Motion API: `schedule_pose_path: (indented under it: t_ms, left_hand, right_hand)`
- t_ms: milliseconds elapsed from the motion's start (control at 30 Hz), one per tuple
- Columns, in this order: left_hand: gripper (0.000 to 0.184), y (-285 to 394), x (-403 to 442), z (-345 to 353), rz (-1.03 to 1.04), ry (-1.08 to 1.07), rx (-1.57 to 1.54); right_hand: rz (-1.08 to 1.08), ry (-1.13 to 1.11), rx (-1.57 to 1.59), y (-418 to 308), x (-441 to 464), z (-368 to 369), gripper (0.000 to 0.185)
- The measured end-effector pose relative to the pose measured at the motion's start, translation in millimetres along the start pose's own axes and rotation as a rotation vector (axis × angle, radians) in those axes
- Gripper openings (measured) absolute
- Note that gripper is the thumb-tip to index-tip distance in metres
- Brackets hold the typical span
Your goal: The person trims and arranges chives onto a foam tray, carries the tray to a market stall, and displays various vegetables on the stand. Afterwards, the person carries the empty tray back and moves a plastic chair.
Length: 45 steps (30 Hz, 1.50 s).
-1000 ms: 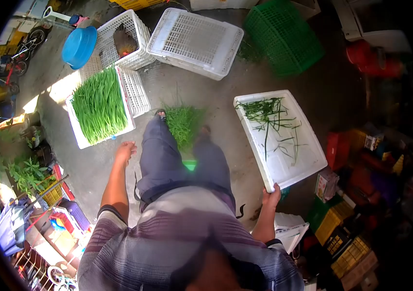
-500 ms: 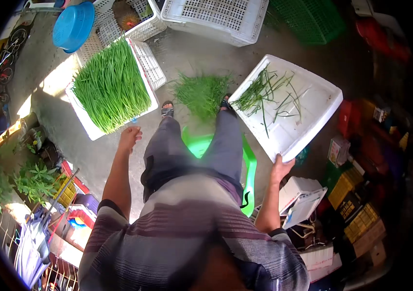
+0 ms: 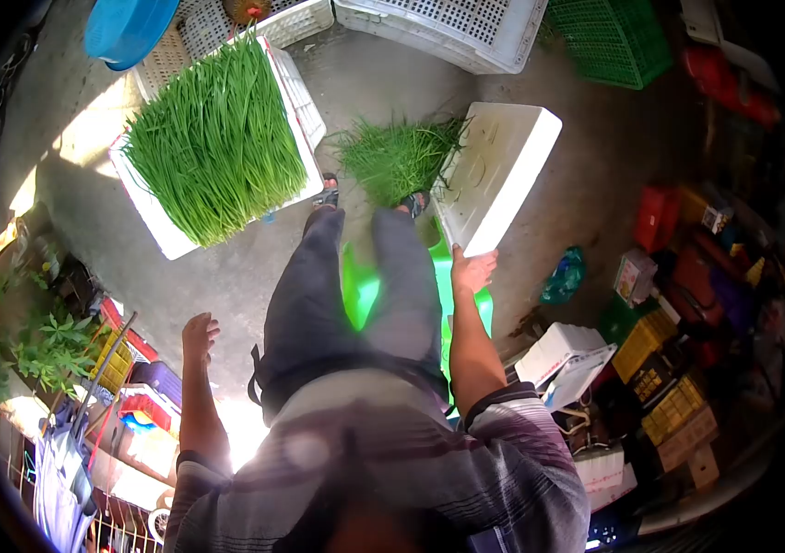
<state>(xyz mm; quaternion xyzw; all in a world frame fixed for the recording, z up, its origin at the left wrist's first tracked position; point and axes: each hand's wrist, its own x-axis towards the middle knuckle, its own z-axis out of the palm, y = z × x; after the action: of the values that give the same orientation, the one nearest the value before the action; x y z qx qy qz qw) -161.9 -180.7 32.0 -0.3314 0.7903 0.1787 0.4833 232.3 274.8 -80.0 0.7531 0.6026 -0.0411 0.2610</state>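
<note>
My right hand [image 3: 473,270] grips the near edge of a white foam box [image 3: 514,170], which is tipped up on its left side with its opening facing left. Its lower rim is beside a loose heap of thin green stalks [image 3: 397,161] on the floor by my feet. My left hand [image 3: 200,337] hangs in the air at the left, empty, its fingers loosely bent and apart. Forward of it, a second white foam box [image 3: 177,241] is filled with long green chives [image 3: 217,147] laid side by side.
A green plastic stool [image 3: 353,286] is under my legs. White perforated crates [image 3: 448,28], a blue basin [image 3: 129,28] and a green crate [image 3: 609,41] stand at the far side. A green plastic bag [image 3: 562,275] lies at right; stacked boxes and yellow crates [image 3: 678,410] are behind it.
My right hand has raised the foam box's right side and moved left, tipping it; the stalks inside have slid off toward the floor heap. My left hand has drawn back from the chives.
</note>
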Motion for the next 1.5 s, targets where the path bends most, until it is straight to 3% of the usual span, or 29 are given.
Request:
schedule_pose_path:
  t_ms: [100,133,233,300,433,567,667,767,833,900,967,1200,1367,1467,1500]
  left_hand:
    - [0.042,7,-8,11,-0.021,-0.048,0.08]
    - [0.045,9,-2,10,-0.017,-0.093,0.088]
    - [0.046,33,1,26,0.072,-0.109,0.092]
    - [0.043,52,1,34,0.142,-0.151,0.1]
    - [0.04,87,3,43,0.261,-0.196,0.101]
    - [0.037,108,-2,51,0.275,-0.197,0.173]
    - [0.041,111,-3,54,0.274,-0.189,0.199]
    - [0.037,105,7,48,0.248,-0.208,0.269]
    - [0.037,100,6,45,0.242,-0.188,0.268]
    - [0.037,98,4,41,0.222,-0.163,0.265]
    - [0.036,99,-4,37,0.209,-0.11,0.236]
    - [0.036,98,7,35,0.215,-0.16,0.321]
    - [0.033,117,-12,61,0.276,-0.191,0.243]
    - [0.032,126,-23,86,0.316,-0.199,0.247]
    - [0.032,124,-28,86,0.324,-0.197,0.26]
  right_hand:
    - [-0.053,0.069,0.149,-9,23,-8,0.106]
    - [-0.035,0.035,0.296,-12,31,-22,0.099]
    - [-0.051,-0.017,0.304,14,45,-46,0.089]
    - [-0.078,0.197,0.263,41,50,-50,0.081]
    - [-0.03,0.32,0.486,62,27,-110,0.074]
    - [0.159,0.538,0.723,73,7,-144,0.073]
    - [0.228,0.615,0.804,73,0,-128,0.074]
    - [0.211,0.61,0.867,65,0,-57,0.071]
    - [0.266,0.486,0.881,37,-4,9,0.069]
    - [0.338,0.053,0.462,14,-5,83,0.072]
    - [0.347,0.146,0.515,18,-4,110,0.071]
    - [0.225,0.313,0.603,59,26,39,0.074]
    - [0.158,0.418,0.823,96,-31,-36,0.073]
    - [0.283,0.297,0.623,90,-49,1,0.079]
    - [0.231,0.271,0.473,85,-39,39,0.078]
